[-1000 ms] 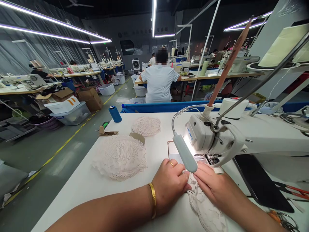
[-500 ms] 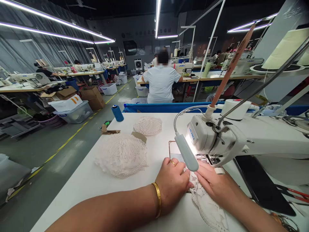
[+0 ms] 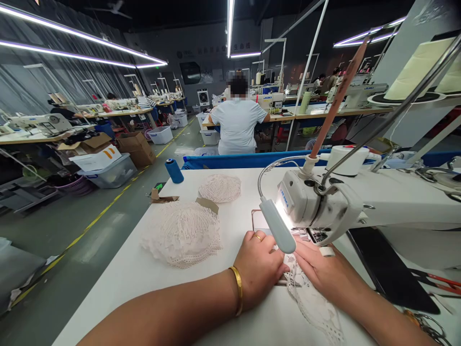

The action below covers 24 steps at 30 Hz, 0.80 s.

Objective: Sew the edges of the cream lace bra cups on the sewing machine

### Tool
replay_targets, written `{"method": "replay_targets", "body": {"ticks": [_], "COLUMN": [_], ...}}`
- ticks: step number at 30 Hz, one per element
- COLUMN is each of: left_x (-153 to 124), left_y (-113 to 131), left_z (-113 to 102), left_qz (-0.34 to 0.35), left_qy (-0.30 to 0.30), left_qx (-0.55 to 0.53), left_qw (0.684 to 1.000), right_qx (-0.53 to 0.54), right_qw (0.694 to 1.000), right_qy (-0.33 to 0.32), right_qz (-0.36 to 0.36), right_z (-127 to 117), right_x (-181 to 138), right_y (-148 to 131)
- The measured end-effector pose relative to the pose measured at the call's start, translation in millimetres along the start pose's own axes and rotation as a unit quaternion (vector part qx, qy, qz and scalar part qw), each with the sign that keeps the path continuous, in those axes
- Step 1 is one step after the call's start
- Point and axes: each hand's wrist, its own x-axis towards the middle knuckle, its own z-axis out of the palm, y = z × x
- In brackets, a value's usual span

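Note:
A strip of white lace fabric (image 3: 315,302) runs from beneath the sewing machine's head (image 3: 300,199) toward me, between my hands. My left hand (image 3: 260,266) is curled with its thumb and fingers closed on the lace's left edge. Lying flat along the right side of the lace is my right hand (image 3: 322,266), fingers stretched toward the needle area. A grey work lamp (image 3: 278,226) on a bent metal neck hides the fingertips and part of the lace near the presser foot.
Two piles of lace, a large one (image 3: 182,235) and a smaller one (image 3: 219,188), lie left on the white table (image 3: 118,293). A blue thread cone (image 3: 174,171) stands at the far edge. Right of my arm are a black phone-like slab (image 3: 392,269) and red-handled scissors (image 3: 441,282). A person (image 3: 237,122) sits ahead.
The view has shifted slightly. Both hands stay beside the machine head, and the lace between them has shifted only a little.

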Motion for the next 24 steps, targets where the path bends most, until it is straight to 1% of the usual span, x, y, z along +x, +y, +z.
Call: {"method": "replay_targets", "body": {"ticks": [2, 6, 8, 9, 11, 13, 15, 19, 22, 24], "left_x": [1.1, 2.9, 5.4, 7.3, 12.0, 17.1, 21.4, 25.8, 26.7, 26.0], "left_y": [-2.4, -9.0, -13.0, -15.0, -18.6, -21.3, -22.8, -23.3, -23.4, -23.6], "left_z": [-2.3, -7.5, -8.9, -9.1, -8.9, -7.9, -6.1, -1.1, 1.9, 2.6], "left_qz": [0.001, 0.007, 0.008, 0.006, -0.006, -0.019, -0.028, -0.036, -0.026, -0.012], "left_qy": [-0.012, -0.038, -0.044, -0.043, -0.038, -0.035, -0.031, -0.005, 0.011, 0.015], "left_qx": [-0.017, -0.052, -0.068, -0.080, -0.115, -0.156, -0.188, -0.224, -0.227, -0.210], "left_qw": [1.000, 0.998, 0.997, 0.996, 0.993, 0.987, 0.981, 0.974, 0.973, 0.978], "right_qx": [0.012, 0.078, 0.101, 0.112, 0.140, 0.170, 0.190, 0.205, 0.197, 0.187], "right_qw": [1.000, 0.993, 0.991, 0.991, 0.988, 0.979, 0.968, 0.961, 0.964, 0.968], "right_qy": [-0.015, -0.065, -0.067, -0.061, -0.043, -0.033, -0.029, -0.014, -0.006, -0.009], "right_qz": [-0.006, -0.053, -0.051, -0.031, 0.038, 0.111, 0.160, 0.183, 0.181, 0.167], "right_z": [-3.3, -13.7, -16.0, -16.0, -15.0, -14.3, -14.5, -14.2, -12.2, -11.9], "right_x": [-5.1, -10.4, -8.6, -7.0, -3.7, -1.3, 0.2, 1.6, 2.0, 2.0], "right_y": [-2.5, -17.5, -23.4, -24.5, -22.9, -18.7, -15.2, -14.3, -14.7, -14.2]}}
